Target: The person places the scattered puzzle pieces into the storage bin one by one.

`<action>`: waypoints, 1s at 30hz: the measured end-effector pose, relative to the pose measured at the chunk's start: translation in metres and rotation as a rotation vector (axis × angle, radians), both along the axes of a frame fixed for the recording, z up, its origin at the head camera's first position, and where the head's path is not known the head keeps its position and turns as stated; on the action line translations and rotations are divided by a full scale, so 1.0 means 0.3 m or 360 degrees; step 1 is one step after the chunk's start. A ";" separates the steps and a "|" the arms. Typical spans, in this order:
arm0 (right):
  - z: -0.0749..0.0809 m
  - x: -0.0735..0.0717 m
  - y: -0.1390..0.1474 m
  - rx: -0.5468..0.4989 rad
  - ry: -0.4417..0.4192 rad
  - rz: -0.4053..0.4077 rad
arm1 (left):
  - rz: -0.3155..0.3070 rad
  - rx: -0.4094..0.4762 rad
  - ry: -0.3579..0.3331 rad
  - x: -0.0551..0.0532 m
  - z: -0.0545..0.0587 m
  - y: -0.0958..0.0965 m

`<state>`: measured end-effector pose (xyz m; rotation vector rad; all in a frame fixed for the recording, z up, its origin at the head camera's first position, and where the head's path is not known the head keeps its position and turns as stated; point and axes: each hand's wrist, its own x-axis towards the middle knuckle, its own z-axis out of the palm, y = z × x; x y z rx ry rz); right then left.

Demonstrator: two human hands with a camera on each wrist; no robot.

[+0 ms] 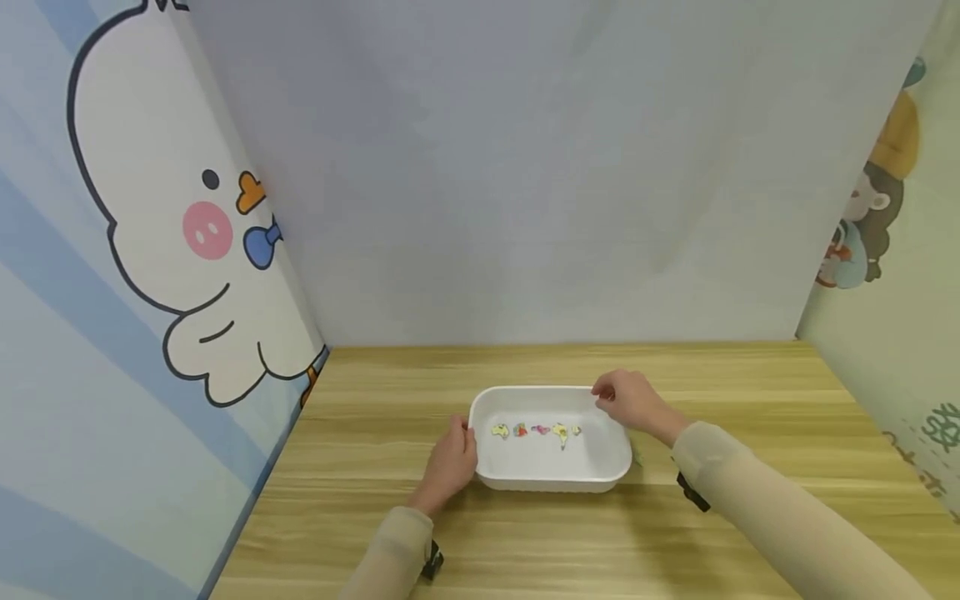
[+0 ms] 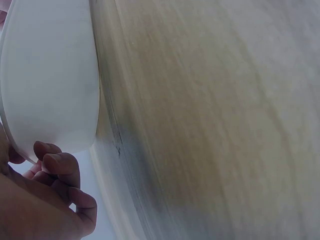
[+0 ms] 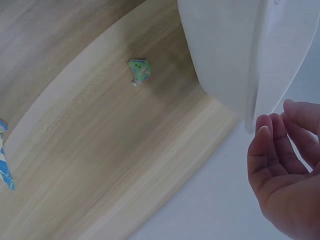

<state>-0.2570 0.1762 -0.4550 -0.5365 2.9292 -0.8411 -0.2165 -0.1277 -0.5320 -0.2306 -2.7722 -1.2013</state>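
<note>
A white rectangular tray (image 1: 517,462) with rounded corners is held over the wooden table. My left hand (image 1: 454,457) grips its left end, thumb over the rim and fingers curled against the outer wall in the left wrist view. At the back right corner, my right hand (image 1: 632,402) pinches the rim; the right wrist view has its thumb (image 3: 302,114) and curled fingers meeting at the edge. Several small flat pieces lie in a row inside: a yellow one (image 1: 500,431), a red and green one (image 1: 521,430), a pink one (image 1: 540,430) and a larger yellow one (image 1: 560,432).
A small green piece with a blue edge (image 3: 139,70) lies on the table (image 3: 105,145) beside the tray's right end. Another blue and white piece (image 3: 5,170) is cut off at the view's left edge. A pale curtain (image 1: 555,183) hangs behind; printed walls flank the table.
</note>
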 end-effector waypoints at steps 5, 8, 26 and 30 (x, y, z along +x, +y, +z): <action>0.006 0.011 0.022 -0.0007 -0.0013 -0.0067 | 0.0008 -0.0003 -0.0010 -0.002 -0.003 -0.006; 0.008 0.014 0.036 -0.0019 -0.0001 -0.0093 | 0.0010 0.0001 -0.0038 -0.003 -0.001 -0.005; -0.056 0.050 0.152 0.0010 0.0134 -0.0088 | 0.0003 0.0005 -0.0064 -0.008 -0.003 -0.002; -0.075 0.058 0.177 0.0075 0.0047 -0.0079 | 0.0010 -0.0006 -0.0060 -0.008 -0.003 -0.001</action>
